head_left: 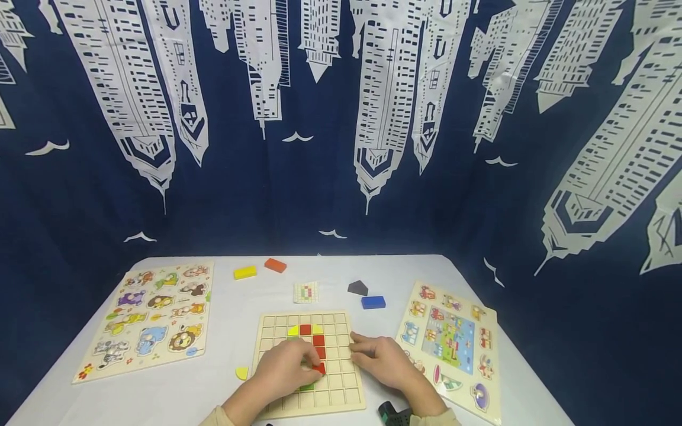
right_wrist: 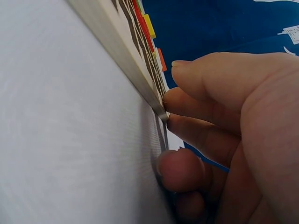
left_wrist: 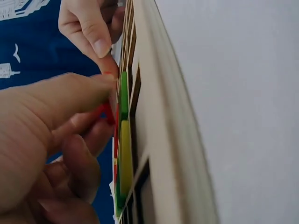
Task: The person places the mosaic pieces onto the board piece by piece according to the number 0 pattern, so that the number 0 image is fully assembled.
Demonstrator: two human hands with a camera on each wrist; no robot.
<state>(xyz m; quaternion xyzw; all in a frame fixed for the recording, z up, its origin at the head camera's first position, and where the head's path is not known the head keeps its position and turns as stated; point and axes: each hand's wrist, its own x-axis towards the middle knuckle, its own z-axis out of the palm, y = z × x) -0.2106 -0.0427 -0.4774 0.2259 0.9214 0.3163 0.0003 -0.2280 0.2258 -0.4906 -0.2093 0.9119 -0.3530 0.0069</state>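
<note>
A square wooden grid board (head_left: 341, 395) lies on the white table, with red tiles (head_left: 318, 340), a yellow rounded tile (head_left: 293, 331) and a green tile (head_left: 307, 387) set in its cells. Over the board's middle, my left hand (head_left: 285, 365) pinches a red tile (head_left: 319, 368) between thumb and fingers, close above the grid. The left wrist view shows green (left_wrist: 124, 95) and yellow (left_wrist: 125, 158) pieces beside that thumb. My right hand (head_left: 385, 360) rests its loosely bent fingers against the board's right edge; the right wrist view has the fingertips (right_wrist: 175, 122) at the rim.
A small pattern card (head_left: 306, 292) lies behind the board, near yellow (head_left: 245, 273), orange (head_left: 275, 265) and blue (head_left: 373, 302) blocks and a dark piece (head_left: 358, 288). Animal puzzle (head_left: 160, 302) stands left, another picture puzzle (head_left: 453, 343) right. One yellow tile (head_left: 242, 373) lies left of the board.
</note>
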